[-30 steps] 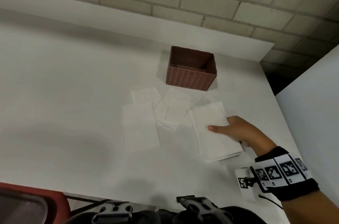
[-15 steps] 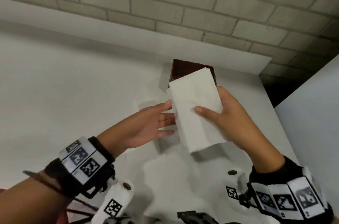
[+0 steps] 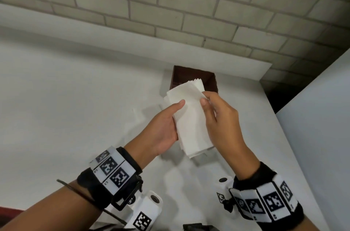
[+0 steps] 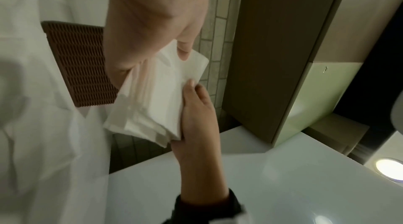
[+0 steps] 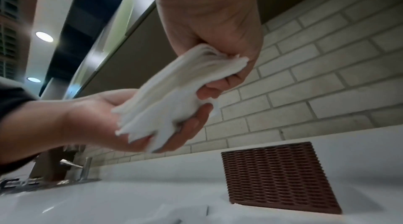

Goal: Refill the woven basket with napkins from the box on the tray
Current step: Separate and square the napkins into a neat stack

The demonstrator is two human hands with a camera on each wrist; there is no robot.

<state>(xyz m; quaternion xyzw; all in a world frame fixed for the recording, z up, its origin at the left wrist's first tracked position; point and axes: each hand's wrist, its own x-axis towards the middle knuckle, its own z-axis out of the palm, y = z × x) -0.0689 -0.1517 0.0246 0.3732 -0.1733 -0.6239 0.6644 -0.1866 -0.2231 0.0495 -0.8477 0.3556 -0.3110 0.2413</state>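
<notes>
White paper napkins, a stack of them (image 3: 191,115), are held in the air between two hands above a white table (image 3: 75,98). Nearest the viewer, both wrists wear black bands with black-and-white square markers. The left hand (image 3: 161,132) cups the stack from its left side and below, thumb lying across the top sheet, fingers (image 5: 196,115) curled under the lower edge. The right hand (image 3: 221,123) holds the far right corner of the stack, thumb on top and fingers (image 5: 209,90) curled beneath, so that the corner bunches a little. Both hands have hold of the napkins; neither is free. The stack tilts, its far end higher and pointing toward a brown woven basket (image 3: 212,81). That basket stands on the table just beyond the hands, partly hidden by the napkins, close to a raised white ledge at the table's back edge. A few loose napkins (image 5: 172,214) lie flat on the table under the hands. Behind the ledge rises a pale brick wall (image 3: 170,3). From the right wrist view, a metal tap (image 5: 85,169) stands far off to the left.
</notes>
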